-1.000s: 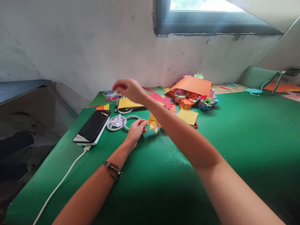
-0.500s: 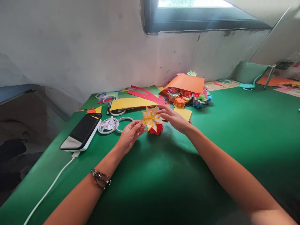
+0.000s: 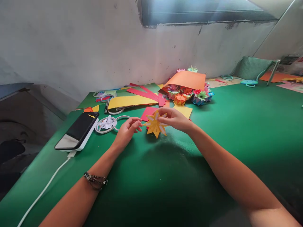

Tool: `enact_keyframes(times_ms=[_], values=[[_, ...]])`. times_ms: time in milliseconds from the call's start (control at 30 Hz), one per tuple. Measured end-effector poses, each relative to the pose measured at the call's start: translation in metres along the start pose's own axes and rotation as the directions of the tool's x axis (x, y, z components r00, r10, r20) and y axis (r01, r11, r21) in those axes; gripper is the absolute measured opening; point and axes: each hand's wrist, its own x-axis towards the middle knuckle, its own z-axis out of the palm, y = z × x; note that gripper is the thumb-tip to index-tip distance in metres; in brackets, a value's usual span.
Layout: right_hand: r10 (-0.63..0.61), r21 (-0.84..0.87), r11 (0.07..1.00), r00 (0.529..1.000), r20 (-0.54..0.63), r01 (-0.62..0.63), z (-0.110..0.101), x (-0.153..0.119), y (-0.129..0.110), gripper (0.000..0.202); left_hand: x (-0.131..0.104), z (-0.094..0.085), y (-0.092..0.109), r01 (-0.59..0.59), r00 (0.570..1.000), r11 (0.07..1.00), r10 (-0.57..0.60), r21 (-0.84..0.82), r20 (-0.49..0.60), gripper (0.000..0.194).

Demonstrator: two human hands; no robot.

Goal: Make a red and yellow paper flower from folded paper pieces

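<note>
Desk point(image 3: 224, 142) is green. White cable point(image 3: 50, 183) and two white rings point(image 3: 104, 132) lie left. Paper flowers point(image 3: 200, 96) sit toward the back.

Two Hands, One Star, Five Rings

We count two hands, a left hand point(image 3: 126, 132) and a right hand point(image 3: 174, 119), and one yellow paper star point(image 3: 155, 128). We make out five ring-shaped rolls point(image 3: 104, 132), one phone point(image 3: 78, 130), one white cable point(image 3: 50, 179) and one black pen-like tool point(image 3: 106, 106). We find one yellow square point(image 3: 183, 111), one large orange sheet point(image 3: 189, 80), one green pouch point(image 3: 253, 68) and one window point(image 3: 194, 12). The paper flowers point(image 3: 200, 96) number several, but they overlap too much for us to count exactly; the white scraps point(image 3: 106, 122) likewise.
</note>
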Motion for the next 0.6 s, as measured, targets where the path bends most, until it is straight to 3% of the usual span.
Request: enact_keyframes(times_ms=[67, 200, 600], values=[[-0.008, -0.037, 0.999, 0.999, 0.047, 0.01, -0.001, -0.002, -0.002, 0.012, -0.003, 0.001, 0.003, -0.042, 0.998, 0.999, 0.04, 0.034, 0.038, 0.023], [-0.004, -0.105, 0.994, 0.993, 0.114, 0.016, -0.002, -0.004, -0.003, 0.011, -0.01, 0.005, 0.007, -0.029, 0.991, 0.993, 0.014, 0.111, 0.134, 0.016], [0.0, -0.119, 0.993, 0.994, 0.11, 0.013, -0.003, -0.006, -0.006, 0.011, -0.013, 0.005, 0.01, -0.008, 0.984, 0.983, -0.025, 0.182, 0.179, 0.013]])
